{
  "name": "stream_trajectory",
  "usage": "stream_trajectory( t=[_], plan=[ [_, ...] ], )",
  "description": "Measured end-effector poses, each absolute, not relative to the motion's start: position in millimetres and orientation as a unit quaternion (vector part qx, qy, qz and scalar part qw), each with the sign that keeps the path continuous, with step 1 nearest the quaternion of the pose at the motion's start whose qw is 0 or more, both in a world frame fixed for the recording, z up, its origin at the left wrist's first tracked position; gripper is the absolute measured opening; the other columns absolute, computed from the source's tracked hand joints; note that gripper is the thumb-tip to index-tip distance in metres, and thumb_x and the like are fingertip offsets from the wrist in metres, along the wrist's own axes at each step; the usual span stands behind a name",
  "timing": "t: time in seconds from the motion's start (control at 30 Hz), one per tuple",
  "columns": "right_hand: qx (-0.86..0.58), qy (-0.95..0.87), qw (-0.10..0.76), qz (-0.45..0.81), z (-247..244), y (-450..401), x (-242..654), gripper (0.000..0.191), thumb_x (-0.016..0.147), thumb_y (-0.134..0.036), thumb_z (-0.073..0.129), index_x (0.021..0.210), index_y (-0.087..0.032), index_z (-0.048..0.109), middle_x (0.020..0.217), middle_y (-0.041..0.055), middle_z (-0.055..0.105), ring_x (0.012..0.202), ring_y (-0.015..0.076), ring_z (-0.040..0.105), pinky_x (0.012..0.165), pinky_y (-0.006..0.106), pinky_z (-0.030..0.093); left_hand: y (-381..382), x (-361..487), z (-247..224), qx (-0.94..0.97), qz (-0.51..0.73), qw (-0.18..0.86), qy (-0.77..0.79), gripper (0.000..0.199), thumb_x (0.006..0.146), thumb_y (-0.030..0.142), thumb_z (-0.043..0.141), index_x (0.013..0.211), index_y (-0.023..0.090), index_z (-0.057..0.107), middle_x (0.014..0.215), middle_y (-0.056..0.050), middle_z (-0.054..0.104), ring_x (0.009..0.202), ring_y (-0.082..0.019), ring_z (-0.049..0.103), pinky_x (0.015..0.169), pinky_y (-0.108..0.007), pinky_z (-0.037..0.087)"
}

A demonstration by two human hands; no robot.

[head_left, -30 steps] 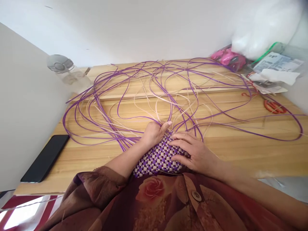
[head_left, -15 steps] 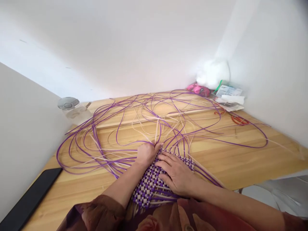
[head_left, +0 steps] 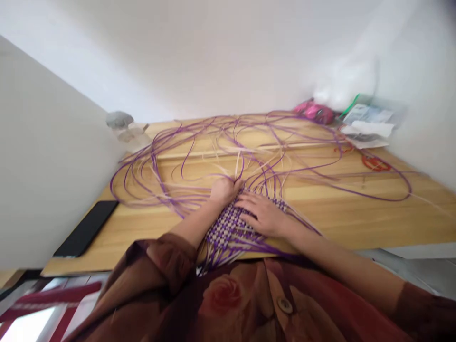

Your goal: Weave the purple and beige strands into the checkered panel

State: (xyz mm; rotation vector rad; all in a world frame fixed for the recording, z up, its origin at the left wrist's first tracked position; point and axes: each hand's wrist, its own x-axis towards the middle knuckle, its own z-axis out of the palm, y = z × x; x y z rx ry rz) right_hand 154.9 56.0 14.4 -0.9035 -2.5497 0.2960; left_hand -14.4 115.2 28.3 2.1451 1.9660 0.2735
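Observation:
A checkered mat woven from purple and beige strands (head_left: 221, 230) lies at the table's front edge. My left hand (head_left: 223, 191) is closed at its far left edge, gripping strands (head_left: 238, 164) that rise from between thumb and fingers. On the weave's upper face rests my right hand (head_left: 265, 214), fingers spread and lying flat. Long loose purple and beige strands (head_left: 156, 164) fan out from the mat's edges in wide loops over the table. More strand ends (head_left: 245, 244) stick out at the near side, close to my shirt. Motion blurs the finer strands.
A black flat device (head_left: 85, 228) lies at the table's left. Behind it stands a clear container with a grey lid (head_left: 119, 119). Toward the back right are orange-red handles (head_left: 375, 164), papers and packets (head_left: 368, 128), a pink bundle (head_left: 315, 112) and a blurred white bag (head_left: 333, 97). Walls border the wooden table (head_left: 356, 223).
The camera has tilted down, so the table sits higher in view and more of my shirt shows. Both hands keep about the same place on the weave.

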Motion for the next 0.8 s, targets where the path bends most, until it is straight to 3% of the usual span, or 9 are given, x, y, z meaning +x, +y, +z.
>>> stream_trajectory(
  t=[0.4, 0.5, 0.67, 0.8],
  plan=[
    [-0.307, -0.921, 0.205, 0.122, 13.2, 85.1, 160.4, 0.039, 0.096, -0.037, 0.041, 0.123, -0.019, 0.061, 0.132, 0.0097, 0.057, 0.130, 0.0228, 0.045, 0.113, 0.046, 0.031, 146.4, -13.3, 16.8, 0.758, 0.149, 0.063, 0.632, 0.067, 0.091, 0.063, 0.024, 0.098, 0.014, 0.069, 0.097, -0.016, 0.071, 0.091, -0.025, 0.063, 0.075, -0.031, 0.040],
    [-0.337, -0.913, 0.191, 0.126, 23.2, 70.8, 156.7, 0.046, 0.096, -0.043, 0.040, 0.124, -0.014, 0.061, 0.133, 0.0128, 0.056, 0.131, 0.0256, 0.043, 0.114, 0.046, 0.029, 147.2, -14.7, 15.7, 0.761, 0.154, 0.063, 0.628, 0.067, 0.091, 0.063, 0.024, 0.096, 0.014, 0.069, 0.094, -0.016, 0.071, 0.089, -0.025, 0.064, 0.073, -0.031, 0.039],
    [-0.398, -0.900, 0.143, 0.103, 29.6, 16.0, 151.4, 0.087, 0.078, -0.067, 0.055, 0.144, -0.013, 0.038, 0.150, 0.0166, 0.034, 0.142, 0.0368, 0.021, 0.113, 0.056, 0.024, 151.5, -16.0, 12.3, 0.757, 0.181, 0.060, 0.625, 0.075, 0.089, 0.067, 0.017, 0.090, 0.015, 0.070, 0.088, -0.016, 0.071, 0.086, -0.026, 0.065, 0.069, -0.031, 0.039],
    [-0.426, -0.892, 0.132, 0.072, 15.0, 0.1, 170.0, 0.084, 0.083, -0.061, 0.053, 0.148, -0.014, 0.028, 0.153, 0.0150, 0.028, 0.144, 0.0322, 0.017, 0.114, 0.052, 0.025, 158.8, -16.4, 11.9, 0.756, 0.177, 0.062, 0.627, 0.073, 0.089, 0.067, 0.019, 0.089, 0.016, 0.071, 0.087, -0.015, 0.071, 0.085, -0.025, 0.065, 0.069, -0.031, 0.040]
  ],
)
